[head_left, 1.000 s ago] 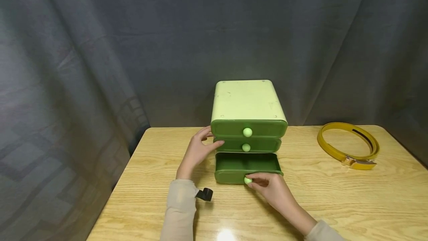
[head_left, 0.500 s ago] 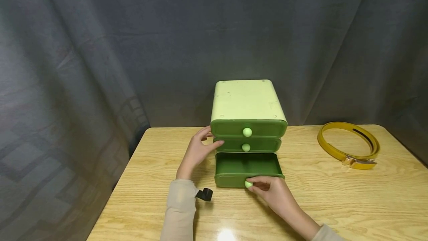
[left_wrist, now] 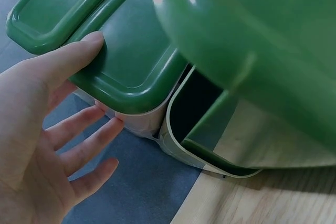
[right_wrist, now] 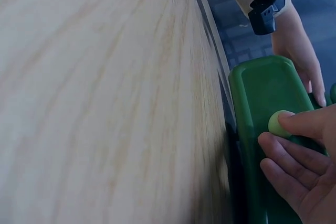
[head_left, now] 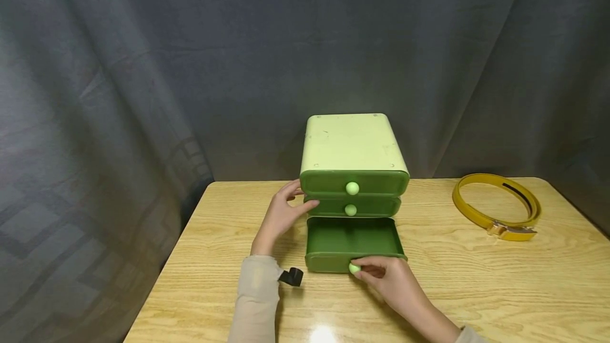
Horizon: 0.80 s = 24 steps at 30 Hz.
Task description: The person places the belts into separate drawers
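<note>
A small drawer cabinet with a pale green top and dark green drawer fronts stands on the table. Its bottom drawer is pulled well out, and no contents show in it. Between thumb and fingers, my right hand pinches the round light green knob of that drawer. At the cabinet's left edge, my left hand rests its thumb on the middle drawer's front while its other fingertips touch the side wall. The top and middle drawers are closed.
A coiled yellow belt with a gold buckle lies on the right of the wooden table. Behind the table hangs a dark grey curtain. A black wrist device sticks out from the left sleeve.
The bottom drawer has slid further out toward me, with my right hand moving along on its knob. My left hand keeps its place against the cabinet.
</note>
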Each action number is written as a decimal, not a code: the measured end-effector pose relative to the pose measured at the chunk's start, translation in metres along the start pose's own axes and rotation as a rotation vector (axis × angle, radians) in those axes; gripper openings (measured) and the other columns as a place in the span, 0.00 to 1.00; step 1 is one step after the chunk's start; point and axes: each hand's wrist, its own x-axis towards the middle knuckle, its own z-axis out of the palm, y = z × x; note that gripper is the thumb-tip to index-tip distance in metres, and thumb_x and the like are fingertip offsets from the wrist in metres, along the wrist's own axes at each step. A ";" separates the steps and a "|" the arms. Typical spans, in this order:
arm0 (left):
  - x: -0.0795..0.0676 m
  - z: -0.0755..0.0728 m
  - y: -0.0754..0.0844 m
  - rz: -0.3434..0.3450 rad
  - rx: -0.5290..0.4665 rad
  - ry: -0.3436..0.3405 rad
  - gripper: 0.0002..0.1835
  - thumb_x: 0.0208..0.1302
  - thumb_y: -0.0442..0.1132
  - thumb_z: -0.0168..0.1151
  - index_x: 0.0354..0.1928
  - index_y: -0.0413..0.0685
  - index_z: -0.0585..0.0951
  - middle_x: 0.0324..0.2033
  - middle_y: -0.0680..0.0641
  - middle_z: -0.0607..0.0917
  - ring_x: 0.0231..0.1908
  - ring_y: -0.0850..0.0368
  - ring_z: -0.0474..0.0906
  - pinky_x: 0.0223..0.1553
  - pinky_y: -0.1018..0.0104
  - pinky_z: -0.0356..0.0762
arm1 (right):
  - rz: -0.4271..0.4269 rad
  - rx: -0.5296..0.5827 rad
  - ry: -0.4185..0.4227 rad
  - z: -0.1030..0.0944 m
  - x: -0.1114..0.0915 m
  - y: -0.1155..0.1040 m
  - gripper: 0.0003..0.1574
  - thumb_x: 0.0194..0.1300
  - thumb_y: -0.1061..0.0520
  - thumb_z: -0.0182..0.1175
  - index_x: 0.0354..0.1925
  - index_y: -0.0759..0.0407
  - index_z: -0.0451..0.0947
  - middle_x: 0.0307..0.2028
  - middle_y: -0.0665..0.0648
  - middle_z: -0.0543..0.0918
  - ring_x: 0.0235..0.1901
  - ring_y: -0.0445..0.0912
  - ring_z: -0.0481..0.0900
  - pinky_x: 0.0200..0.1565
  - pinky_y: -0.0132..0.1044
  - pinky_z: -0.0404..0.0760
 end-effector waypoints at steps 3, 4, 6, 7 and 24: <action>0.000 0.000 0.000 0.002 -0.001 0.000 0.29 0.59 0.46 0.73 0.63 0.61 0.78 0.64 0.56 0.75 0.56 0.55 0.77 0.64 0.52 0.66 | -0.019 0.002 -0.001 0.000 -0.002 0.000 0.13 0.55 0.66 0.72 0.39 0.53 0.89 0.36 0.52 0.89 0.32 0.37 0.85 0.33 0.29 0.83; 0.000 0.000 0.000 0.003 -0.001 -0.001 0.29 0.59 0.46 0.73 0.63 0.61 0.78 0.64 0.56 0.75 0.56 0.55 0.77 0.64 0.52 0.66 | -0.023 0.003 -0.003 0.000 -0.003 -0.001 0.13 0.55 0.67 0.72 0.39 0.53 0.89 0.36 0.52 0.89 0.32 0.37 0.85 0.33 0.29 0.83; -0.001 0.000 0.000 0.001 0.000 -0.003 0.29 0.60 0.46 0.73 0.64 0.61 0.78 0.64 0.55 0.74 0.56 0.55 0.76 0.64 0.52 0.66 | -0.022 0.005 -0.008 -0.001 -0.004 -0.002 0.13 0.55 0.66 0.72 0.39 0.53 0.89 0.36 0.52 0.89 0.32 0.37 0.85 0.33 0.29 0.83; -0.001 0.000 0.000 -0.001 0.000 -0.004 0.29 0.60 0.46 0.73 0.64 0.61 0.78 0.64 0.55 0.74 0.56 0.55 0.76 0.64 0.52 0.66 | -0.020 0.006 -0.011 -0.001 -0.005 -0.002 0.13 0.55 0.66 0.72 0.39 0.53 0.89 0.36 0.52 0.89 0.32 0.37 0.85 0.33 0.28 0.83; 0.000 -0.003 -0.001 -0.022 -0.013 -0.036 0.29 0.62 0.45 0.71 0.66 0.59 0.77 0.66 0.54 0.72 0.58 0.53 0.75 0.65 0.51 0.65 | 0.000 0.012 -0.047 -0.005 -0.017 -0.006 0.11 0.57 0.62 0.72 0.40 0.51 0.89 0.35 0.50 0.89 0.30 0.36 0.84 0.32 0.29 0.83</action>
